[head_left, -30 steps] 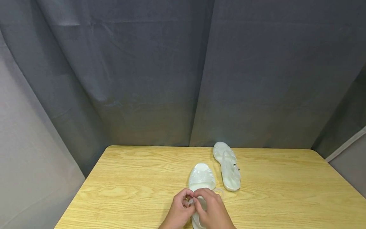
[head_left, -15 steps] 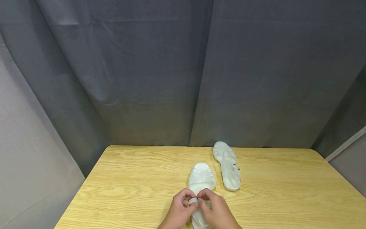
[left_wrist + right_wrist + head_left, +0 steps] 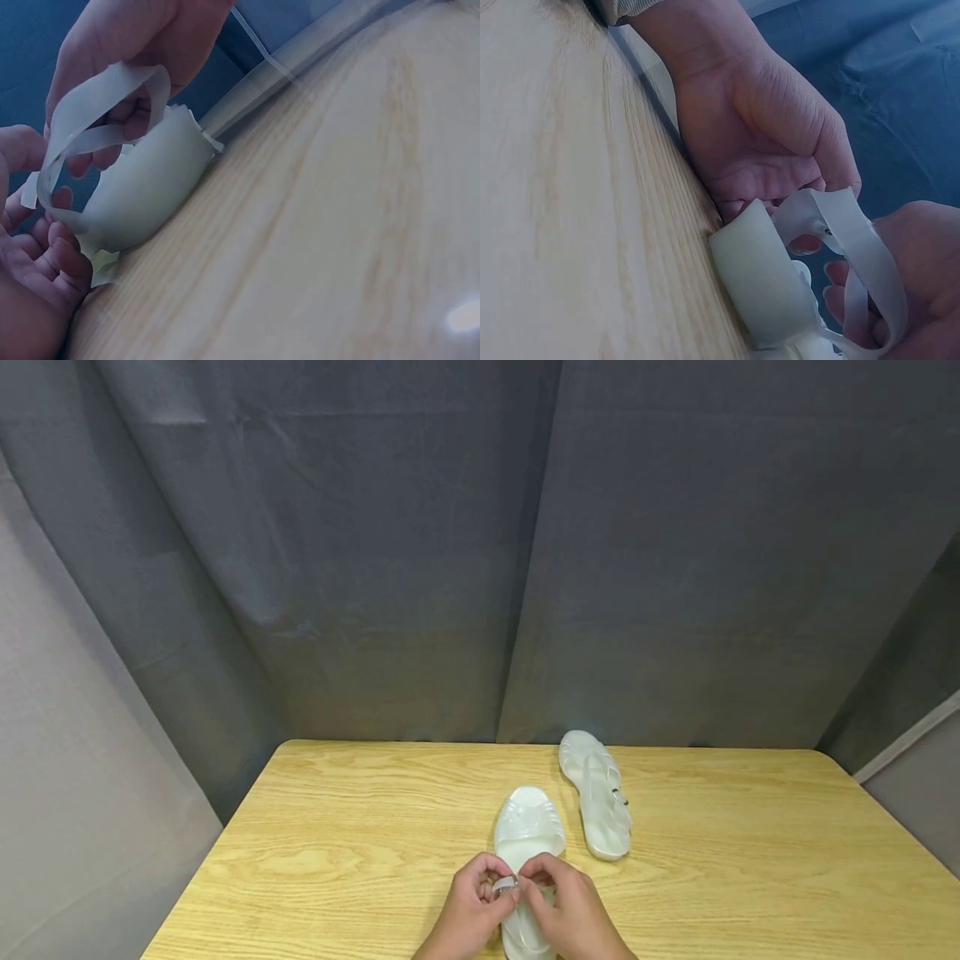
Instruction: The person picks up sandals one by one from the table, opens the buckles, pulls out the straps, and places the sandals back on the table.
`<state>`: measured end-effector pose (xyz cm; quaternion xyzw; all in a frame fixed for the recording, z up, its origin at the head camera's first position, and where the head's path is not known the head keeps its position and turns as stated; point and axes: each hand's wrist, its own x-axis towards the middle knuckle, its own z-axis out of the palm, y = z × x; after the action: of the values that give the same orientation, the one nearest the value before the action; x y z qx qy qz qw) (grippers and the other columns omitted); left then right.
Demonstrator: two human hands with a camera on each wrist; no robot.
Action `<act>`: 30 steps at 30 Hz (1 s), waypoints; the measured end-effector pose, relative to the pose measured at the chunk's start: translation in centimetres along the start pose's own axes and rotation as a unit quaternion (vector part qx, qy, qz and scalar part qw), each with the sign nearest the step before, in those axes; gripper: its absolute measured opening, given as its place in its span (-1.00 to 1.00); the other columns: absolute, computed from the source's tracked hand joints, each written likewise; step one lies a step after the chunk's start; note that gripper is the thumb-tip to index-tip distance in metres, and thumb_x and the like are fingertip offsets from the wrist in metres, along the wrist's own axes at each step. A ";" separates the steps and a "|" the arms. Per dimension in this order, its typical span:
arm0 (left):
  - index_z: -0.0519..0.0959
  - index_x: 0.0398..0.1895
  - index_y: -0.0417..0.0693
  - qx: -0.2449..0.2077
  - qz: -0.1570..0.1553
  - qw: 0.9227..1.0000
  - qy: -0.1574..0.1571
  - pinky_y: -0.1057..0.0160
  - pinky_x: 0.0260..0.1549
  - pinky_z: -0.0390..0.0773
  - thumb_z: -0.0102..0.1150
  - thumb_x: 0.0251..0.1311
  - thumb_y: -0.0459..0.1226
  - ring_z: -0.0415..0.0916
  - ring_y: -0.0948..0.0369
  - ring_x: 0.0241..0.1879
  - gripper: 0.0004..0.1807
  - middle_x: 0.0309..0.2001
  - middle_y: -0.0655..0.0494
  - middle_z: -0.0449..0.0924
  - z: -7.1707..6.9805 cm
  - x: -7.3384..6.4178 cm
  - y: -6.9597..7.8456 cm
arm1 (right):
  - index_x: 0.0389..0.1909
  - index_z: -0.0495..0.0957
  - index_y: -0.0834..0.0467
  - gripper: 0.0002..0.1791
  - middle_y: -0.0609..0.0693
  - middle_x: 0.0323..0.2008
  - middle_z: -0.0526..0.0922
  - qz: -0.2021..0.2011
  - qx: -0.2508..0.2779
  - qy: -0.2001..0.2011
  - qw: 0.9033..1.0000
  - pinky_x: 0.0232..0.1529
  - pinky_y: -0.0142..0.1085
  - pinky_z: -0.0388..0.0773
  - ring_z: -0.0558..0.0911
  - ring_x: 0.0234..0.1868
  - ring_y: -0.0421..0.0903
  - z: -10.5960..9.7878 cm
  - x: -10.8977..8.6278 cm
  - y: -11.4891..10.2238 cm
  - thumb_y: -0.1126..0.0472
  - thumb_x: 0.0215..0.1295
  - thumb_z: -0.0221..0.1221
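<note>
- From the head: two pale sandals are on the wooden table (image 3: 337, 843). The near sandal (image 3: 530, 827) lies flat under the hands, toe pointing away from the person. The far sandal (image 3: 603, 810) lies behind it to the right, well apart from the hands.
- The left hand (image 3: 467, 908) pinches a pale strap (image 3: 505, 884) of the near sandal with finger and thumb. The right hand (image 3: 567, 906) has its finger and thumb together on the strap's end, by a little shiny buckle (image 3: 515, 881).
- A big grey curtain (image 3: 375, 568) hangs behind the table.
- From the left wrist: the strap makes a tall loop above the sandal, with one hand on each side. It's too dim to see just where each fingertip touches.
- From the right wrist: the loop stands up between the hands. A bit of sleeve (image 3: 634, 7) shows at the top.
</note>
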<state>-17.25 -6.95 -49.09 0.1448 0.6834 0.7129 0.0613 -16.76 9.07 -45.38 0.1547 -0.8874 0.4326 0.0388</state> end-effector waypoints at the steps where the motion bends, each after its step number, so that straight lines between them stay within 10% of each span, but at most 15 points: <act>1: 0.36 -0.16 -0.44 0.001 -0.002 1.000 0.000 0.54 -0.67 0.27 0.15 0.15 -0.44 0.23 0.46 -0.66 -0.73 -0.45 0.19 0.41 0.0 0.0 0.0 | -0.36 0.54 0.06 -0.94 -0.21 -0.43 0.61 0.002 0.000 0.000 1.000 -0.29 -0.36 0.53 0.58 -0.31 -0.28 0.0 0.0 0.0 0.17 0.26 0.18; 30: 0.35 -0.16 -0.37 0.020 -0.009 1.000 0.019 0.52 -0.62 0.32 0.15 0.12 -0.42 0.30 0.42 -0.61 -0.73 -0.36 0.18 0.42 0.2 0.1 0.1 | -0.49 0.44 0.00 -0.79 -0.23 -0.53 0.45 0.012 -0.034 0.073 0.997 -0.36 -0.42 0.42 0.43 -0.43 -0.35 0.2 -0.1 0.2 0.11 0.10 0.33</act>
<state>-17.25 -6.75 -49.01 0.1260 0.6996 0.7015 0.0519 -16.73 9.00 -45.69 0.1111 -0.8983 0.4124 0.1033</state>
